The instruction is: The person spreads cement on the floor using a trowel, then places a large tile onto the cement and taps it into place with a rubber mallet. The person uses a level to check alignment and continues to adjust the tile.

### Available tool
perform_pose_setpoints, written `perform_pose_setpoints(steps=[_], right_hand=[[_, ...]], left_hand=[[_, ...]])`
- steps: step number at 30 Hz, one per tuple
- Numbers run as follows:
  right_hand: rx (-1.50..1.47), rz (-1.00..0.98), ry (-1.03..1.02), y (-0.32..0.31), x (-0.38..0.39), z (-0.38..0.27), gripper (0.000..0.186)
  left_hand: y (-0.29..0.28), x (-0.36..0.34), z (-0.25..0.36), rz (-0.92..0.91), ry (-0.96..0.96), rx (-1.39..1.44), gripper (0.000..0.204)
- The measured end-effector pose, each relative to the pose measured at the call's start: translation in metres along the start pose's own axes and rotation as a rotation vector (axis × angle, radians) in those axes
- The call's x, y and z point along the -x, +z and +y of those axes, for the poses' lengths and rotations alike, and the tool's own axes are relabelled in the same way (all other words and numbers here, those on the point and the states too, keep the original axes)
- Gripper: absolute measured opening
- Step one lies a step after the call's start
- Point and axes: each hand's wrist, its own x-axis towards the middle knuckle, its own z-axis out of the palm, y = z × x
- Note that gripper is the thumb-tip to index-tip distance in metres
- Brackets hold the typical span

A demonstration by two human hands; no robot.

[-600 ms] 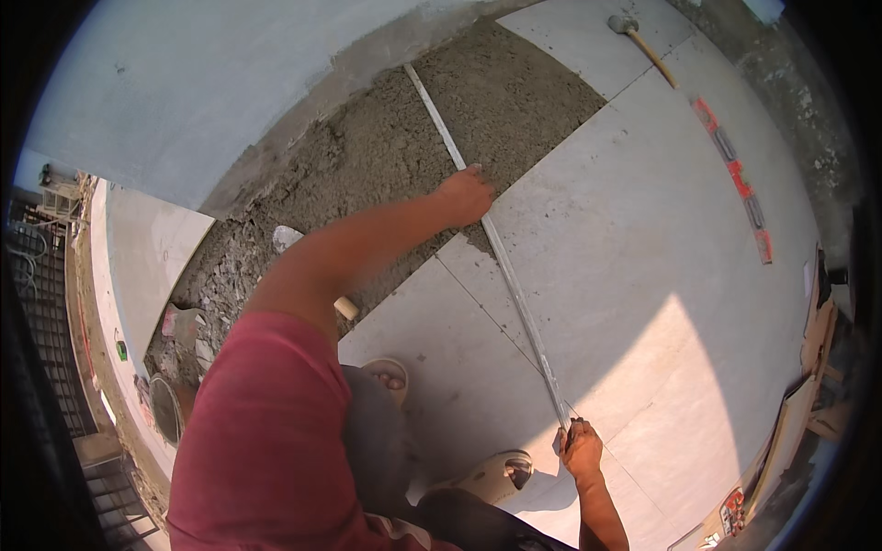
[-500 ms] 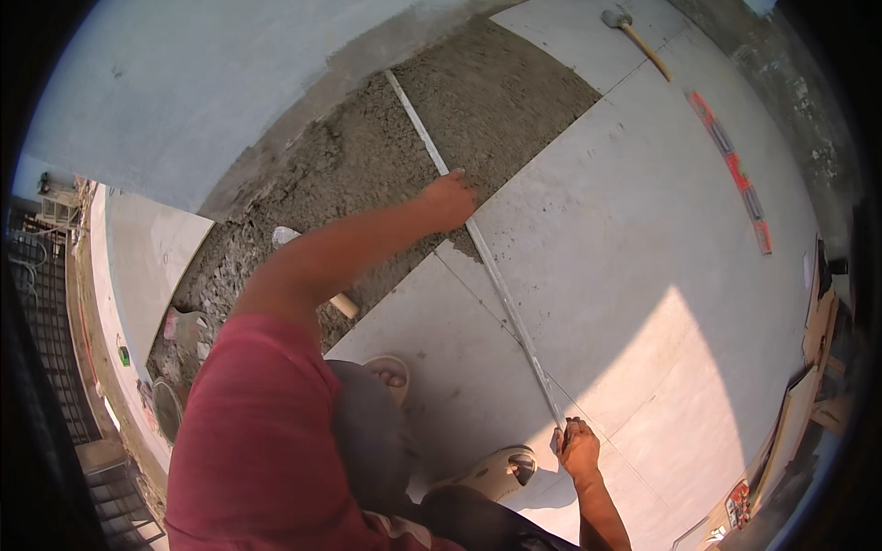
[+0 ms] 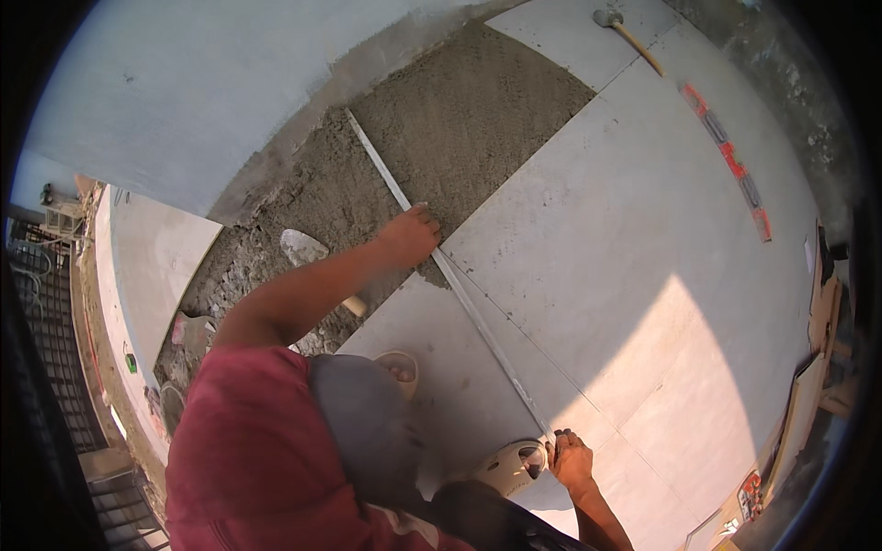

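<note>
Currently, I have my left hand (image 3: 411, 236) and right hand (image 3: 571, 459) gripping the bar (image 3: 487, 333) across mortar (image 3: 478, 119) and tiles (image 3: 588, 230); far right, the mortar looks smooth, thus done; near left, lumpy, I judge it unfinished.

- trowel (image 3: 303, 245), left of centre: middle's lost behind the left forearm (image 3: 299, 298)
- pale bar (image 3: 378, 160): left hand (image 3: 412, 236) covers a bit mid-frame, right hand (image 3: 571, 459) hides the lower tip
- right forearm (image 3: 597, 514): chopped by the bottom edge
- red thingy (image 3: 751, 494), lower right: way too tiny
</note>
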Motion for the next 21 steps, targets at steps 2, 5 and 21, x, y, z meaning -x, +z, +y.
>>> perform_pose_setpoints(steps=[2,5,21], right_hand=[[0.030,-0.032,0.024,-0.007,0.004,0.012,0.027],[0.059,0.047,0.032,-0.022,-0.011,0.028,0.025],[0.056,0.017,0.117,-0.055,-0.076,0.041,0.021]], left_hand=[[-0.022,-0.017,0.002,-0.065,0.037,-0.047,0.025],[-0.019,-0.047,-0.004,0.260,-0.021,-0.025,0.024],[-0.014,-0.125,-0.050,0.095,-0.093,0.030,0.026]])
